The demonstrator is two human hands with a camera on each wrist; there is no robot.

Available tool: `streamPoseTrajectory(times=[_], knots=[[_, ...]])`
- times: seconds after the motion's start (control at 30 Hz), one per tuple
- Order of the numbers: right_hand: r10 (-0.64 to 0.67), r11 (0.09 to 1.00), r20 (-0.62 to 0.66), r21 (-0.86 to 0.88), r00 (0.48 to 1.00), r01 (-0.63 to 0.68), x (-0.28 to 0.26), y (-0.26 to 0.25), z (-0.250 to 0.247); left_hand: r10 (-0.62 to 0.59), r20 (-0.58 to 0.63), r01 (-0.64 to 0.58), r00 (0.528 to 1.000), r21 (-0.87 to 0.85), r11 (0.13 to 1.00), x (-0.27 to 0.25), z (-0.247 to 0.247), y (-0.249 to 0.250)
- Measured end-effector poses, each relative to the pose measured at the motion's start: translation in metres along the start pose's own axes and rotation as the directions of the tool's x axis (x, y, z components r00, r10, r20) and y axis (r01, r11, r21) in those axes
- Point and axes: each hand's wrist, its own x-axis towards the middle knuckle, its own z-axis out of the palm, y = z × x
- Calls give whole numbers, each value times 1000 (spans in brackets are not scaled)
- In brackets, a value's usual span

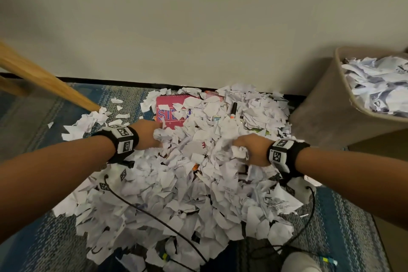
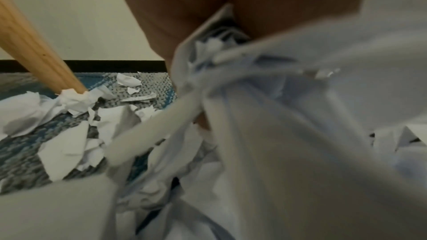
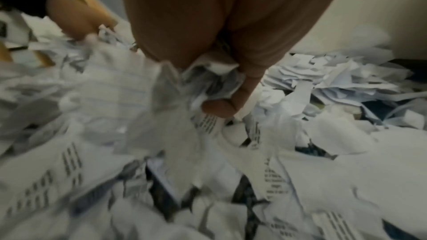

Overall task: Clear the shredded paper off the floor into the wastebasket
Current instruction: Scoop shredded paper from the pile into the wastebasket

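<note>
A big heap of torn white paper [image 1: 176, 194] covers the carpet in front of me. My left hand [image 1: 150, 134] is buried in the heap's left side, its fingers hidden under scraps; in the left wrist view the palm [image 2: 208, 15] closes over a bunch of paper [image 2: 265, 98]. My right hand [image 1: 249, 148] grips a clump on the right side; the right wrist view shows its thumb [image 3: 221, 107] curled round crumpled scraps [image 3: 208, 79]. The tan wastebasket [image 1: 326, 117] stands at the right, holding a lot of paper [image 1: 379, 86].
A pink notebook [image 1: 170, 112], a dark marker [image 1: 233, 109] and an orange pen [image 1: 195, 166] lie half buried in the heap. A wooden leg [image 1: 48, 81] slants down at the left. The wall and black baseboard [image 1: 110, 80] run close behind. Black cables [image 1: 154, 216] cross the papers.
</note>
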Motion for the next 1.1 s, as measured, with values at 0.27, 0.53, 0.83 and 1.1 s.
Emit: streamPoseTrajectory(times=[0.27, 0.53, 0.83, 1.1], knots=[[100, 981, -203, 186, 974, -62, -6, -8, -30, -33, -177, 20, 984, -76, 997, -7, -21, 6], [217, 963, -300, 222, 929, -153, 5, -5, -35, -8, -243, -10, 970, -75, 997, -10, -30, 15], [231, 972, -117, -7, 966, -233, 42, -17, 9, -39, -209, 13, 977, -123, 992, -2, -17, 7], [254, 960, -164, -74, 953, -268, 44, -31, 28, -42, -213, 15, 976, -127, 992, 3, -14, -1]])
